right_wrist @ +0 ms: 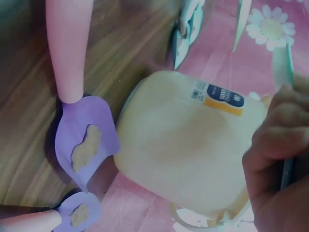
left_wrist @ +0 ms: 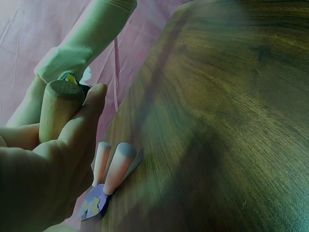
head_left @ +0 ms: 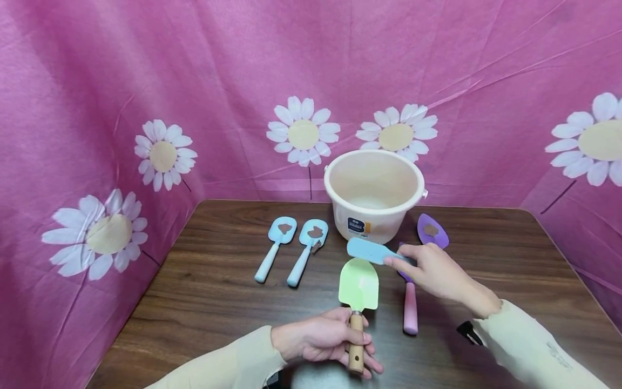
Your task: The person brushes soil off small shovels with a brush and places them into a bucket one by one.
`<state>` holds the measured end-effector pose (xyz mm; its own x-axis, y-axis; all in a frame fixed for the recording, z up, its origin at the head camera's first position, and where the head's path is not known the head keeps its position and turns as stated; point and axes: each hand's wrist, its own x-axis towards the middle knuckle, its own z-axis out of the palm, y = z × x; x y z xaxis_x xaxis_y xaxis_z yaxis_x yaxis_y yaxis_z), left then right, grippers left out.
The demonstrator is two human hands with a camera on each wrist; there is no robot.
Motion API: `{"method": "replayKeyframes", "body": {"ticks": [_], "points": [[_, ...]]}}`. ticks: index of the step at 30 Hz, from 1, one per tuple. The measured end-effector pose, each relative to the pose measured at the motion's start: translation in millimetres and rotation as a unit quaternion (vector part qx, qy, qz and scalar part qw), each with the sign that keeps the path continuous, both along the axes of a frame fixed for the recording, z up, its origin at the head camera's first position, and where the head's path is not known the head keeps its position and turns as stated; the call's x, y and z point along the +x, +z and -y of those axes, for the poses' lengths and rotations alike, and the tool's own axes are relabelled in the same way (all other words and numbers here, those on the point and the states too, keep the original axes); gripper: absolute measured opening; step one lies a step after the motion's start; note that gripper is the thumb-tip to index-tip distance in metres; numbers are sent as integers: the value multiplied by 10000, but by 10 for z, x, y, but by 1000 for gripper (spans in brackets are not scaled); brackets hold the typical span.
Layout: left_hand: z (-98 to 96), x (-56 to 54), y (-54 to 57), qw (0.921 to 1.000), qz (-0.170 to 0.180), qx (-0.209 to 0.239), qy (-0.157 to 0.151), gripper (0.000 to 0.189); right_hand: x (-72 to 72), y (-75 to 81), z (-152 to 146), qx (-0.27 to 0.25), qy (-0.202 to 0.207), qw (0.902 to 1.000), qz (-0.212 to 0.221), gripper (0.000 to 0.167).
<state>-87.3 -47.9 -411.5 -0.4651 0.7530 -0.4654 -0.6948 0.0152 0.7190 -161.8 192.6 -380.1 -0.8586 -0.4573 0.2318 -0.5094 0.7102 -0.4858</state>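
Note:
My left hand [head_left: 335, 337] grips the wooden handle [left_wrist: 55, 108] of a light green shovel [head_left: 358, 283], thumb across the top, blade pointing away. In my right hand [head_left: 439, 273] is a blue spatula [head_left: 369, 250], pinched by thumb and fingers; its flat blade points left. The spatula's tip lies just above the green blade in the head view. Behind both blades stands a cream bucket [head_left: 369, 216] with a dark label. Under the right hand lies a purple shovel with a pink handle [head_left: 410, 310], its blade [right_wrist: 91, 140] partly hidden in the head view.
Two light blue shovels [head_left: 282, 230] [head_left: 307, 251] with brown patches on their blades lie left of the bucket. A second purple shovel [head_left: 430, 224] lies to its right. The wooden table [head_left: 194, 292] ends at a pink curtain [head_left: 243, 81] with daisies.

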Motion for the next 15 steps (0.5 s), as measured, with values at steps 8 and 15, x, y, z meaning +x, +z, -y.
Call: {"method": "replayKeyframes", "body": {"ticks": [8, 15], "points": [[3, -17, -3, 10000, -33, 23, -8, 17, 260, -43, 60, 270, 1114, 9933, -134, 31], [5, -22, -19, 10000, -29, 27, -41, 17, 348, -113, 80, 381, 1208, 9919, -16, 32]]}}
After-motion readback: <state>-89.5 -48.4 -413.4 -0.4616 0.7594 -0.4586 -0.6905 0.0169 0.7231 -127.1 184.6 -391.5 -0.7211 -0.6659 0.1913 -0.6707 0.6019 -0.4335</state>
